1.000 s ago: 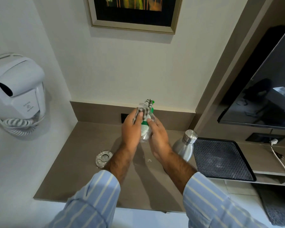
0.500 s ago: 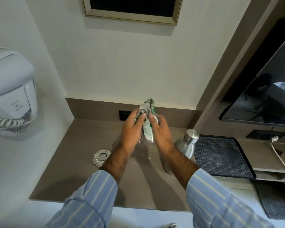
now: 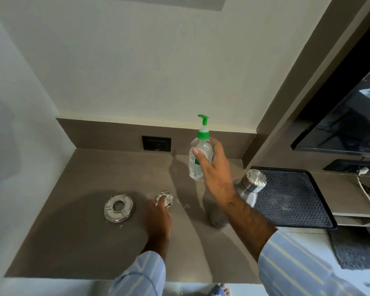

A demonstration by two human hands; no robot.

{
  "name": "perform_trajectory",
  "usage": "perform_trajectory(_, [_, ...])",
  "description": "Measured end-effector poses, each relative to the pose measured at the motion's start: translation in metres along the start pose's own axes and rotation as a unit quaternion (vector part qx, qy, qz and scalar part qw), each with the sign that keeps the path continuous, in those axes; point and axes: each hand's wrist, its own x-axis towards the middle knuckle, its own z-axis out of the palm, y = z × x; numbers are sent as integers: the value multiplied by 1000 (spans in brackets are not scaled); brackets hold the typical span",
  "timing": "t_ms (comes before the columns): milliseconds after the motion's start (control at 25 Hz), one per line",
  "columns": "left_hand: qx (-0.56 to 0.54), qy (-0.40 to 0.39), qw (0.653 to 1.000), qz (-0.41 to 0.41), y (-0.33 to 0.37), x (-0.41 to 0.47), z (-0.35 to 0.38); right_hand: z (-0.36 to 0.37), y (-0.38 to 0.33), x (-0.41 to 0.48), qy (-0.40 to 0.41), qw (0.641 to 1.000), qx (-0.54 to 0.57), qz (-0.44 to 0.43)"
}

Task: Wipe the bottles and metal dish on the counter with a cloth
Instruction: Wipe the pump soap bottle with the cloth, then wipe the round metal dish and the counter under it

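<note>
Right hand [image 3: 215, 167] wrapped around upright pump bottle [image 3: 199, 159] near back of counter [image 3: 73, 231]; left hand [image 3: 158, 214] clutching bunched cloth [image 3: 165, 198] on counter beside metal dish [image 3: 118, 207]; steel bottle [image 3: 251, 189] right of arm

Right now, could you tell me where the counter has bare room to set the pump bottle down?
Bare: the back-left counter between wall socket and metal dish, and the front edge. Crowded: around the steel bottle and black tray.
</note>
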Motion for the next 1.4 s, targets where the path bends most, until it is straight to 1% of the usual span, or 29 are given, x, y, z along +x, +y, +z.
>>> perform_trajectory(80, [-32, 17, 999, 9, 12, 7, 15, 4, 14, 1, -14, 1000, 9, 4])
perform_trajectory(120, [-92, 19, 995, -15, 24, 16, 17, 5, 20, 2, -18, 1000, 16, 8])
perform_trajectory(160, [-166, 20, 985, -45, 37, 27, 16, 7, 26, 3, -21, 999, 20, 12])
perform_trajectory(200, [-226, 4, 972, -66, 47, 36, 18, 8, 33, 4, -26, 999, 20, 17])
perform_trajectory(240, [-266, -27, 962, -54, 56, 42, 19, 10, 38, 5, -28, 999, 13, 21])
perform_trajectory(320, [-282, -123, 950, 57, 64, 43, 20, 14, 47, 5, -33, 999, -3, 22])
perform_trajectory(360, [-228, -159, 951, 135, 61, 40, 21, 16, 51, 4, -38, 999, -6, 23])
perform_trajectory(400, [-145, -172, 952, 208, 52, 36, 20, 18, 53, 3, -43, 999, -5, 28])
perform_trajectory(440, [-62, -179, 945, 267, 37, 29, 20, 20, 55, 2, -45, 998, -3, 35])
perform_trajectory(480, [-13, -188, 937, 293, 19, 19, 15, 22, 57, 2, -46, 998, 0, 42])
perform_trajectory(520, [-7, -202, 933, 298, 0, 6, 11, 24, 61, 1, -44, 998, 7, 52])
perform_trajectory(600, [-37, -241, 919, 311, -36, -30, -6, 29, 71, -2, -44, 995, 28, 87])
perform_trajectory(680, [-42, -299, 890, 341, -67, -72, -24, 34, 84, -7, -59, 990, 34, 124])
perform_trajectory(720, [-44, -331, 881, 336, -82, -93, -31, 36, 90, -10, -72, 987, 38, 137])
perform_trajectory(760, [-52, -360, 877, 313, -93, -111, -36, 38, 97, -13, -86, 985, 42, 144])
perform_trajectory(800, [-75, -377, 885, 262, -102, -125, -42, 41, 103, -16, -99, 983, 44, 147])
perform_trajectory(840, [-121, -378, 898, 191, -107, -132, -46, 43, 110, -18, -110, 981, 46, 150])
perform_trajectory(880, [-172, -351, 913, 112, -108, -131, -51, 44, 116, -19, -121, 980, 49, 152])
perform_trajectory(920, [-229, -294, 927, 43, -106, -123, -56, 45, 121, -21, -131, 978, 52, 154])
perform_trajectory(960, [-289, -225, 930, -13, -101, -110, -62, 45, 125, -23, -141, 977, 53, 152])
perform_trajectory(1000, [-350, -172, 919, -53, -94, -96, -67, 45, 129, -25, -153, 975, 51, 150])
perform_trajectory(1080, [-418, -103, 899, -82, -70, -68, -77, 47, 138, -29, -177, 972, 35, 148])
perform_trajectory(1200, [-482, -37, 867, -120, -33, -39, -70, 50, 151, -35, -193, 970, 7, 148])
perform_trajectory(1240, [-485, -19, 865, -127, -24, -34, -64, 51, 156, -35, -195, 970, 1, 144])
perform_trajectory(1280, [-470, -7, 873, -131, -16, -31, -58, 52, 162, -35, -193, 972, -3, 136])
perform_trajectory(1320, [-457, -7, 879, -133, -11, -29, -52, 54, 165, -36, -191, 973, -10, 127])
perform_trajectory(1400, [-458, -19, 875, -152, -5, -25, -41, 54, 167, -35, -188, 975, -30, 116])
